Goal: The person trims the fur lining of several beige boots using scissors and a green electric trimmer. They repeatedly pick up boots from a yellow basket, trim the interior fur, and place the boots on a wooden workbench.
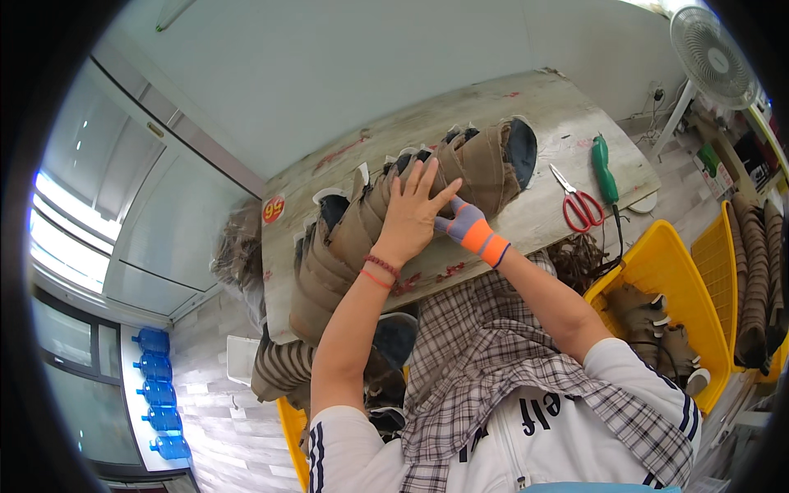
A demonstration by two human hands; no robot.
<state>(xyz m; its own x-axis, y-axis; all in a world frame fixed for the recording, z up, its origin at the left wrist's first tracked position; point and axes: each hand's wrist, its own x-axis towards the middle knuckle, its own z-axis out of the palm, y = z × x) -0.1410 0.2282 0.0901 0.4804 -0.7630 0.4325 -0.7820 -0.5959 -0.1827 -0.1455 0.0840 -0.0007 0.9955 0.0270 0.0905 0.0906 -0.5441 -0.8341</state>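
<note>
A long stack of nested brown shoe uppers (362, 215) with dark blue linings lies slantwise across the worktable (567, 123). My left hand (413, 209), bare and with red bracelets at the wrist, rests on top of the stack, its fingers spread. On the near side, beside it, is my right hand (475, 231) in a grey and orange glove. Its fingers are bent against the stack's near edge, with the tips partly hidden. To the right lie scissors (578, 200) with red handles and a green corded hand tool (605, 168).
Yellow baskets (657, 255) stand right of the table, one holding shoe uppers (641, 316). More nested uppers (283, 367) are below the table's near left edge. A white fan (713, 59) stands far right. Several blue water bottles (160, 394) line the left wall.
</note>
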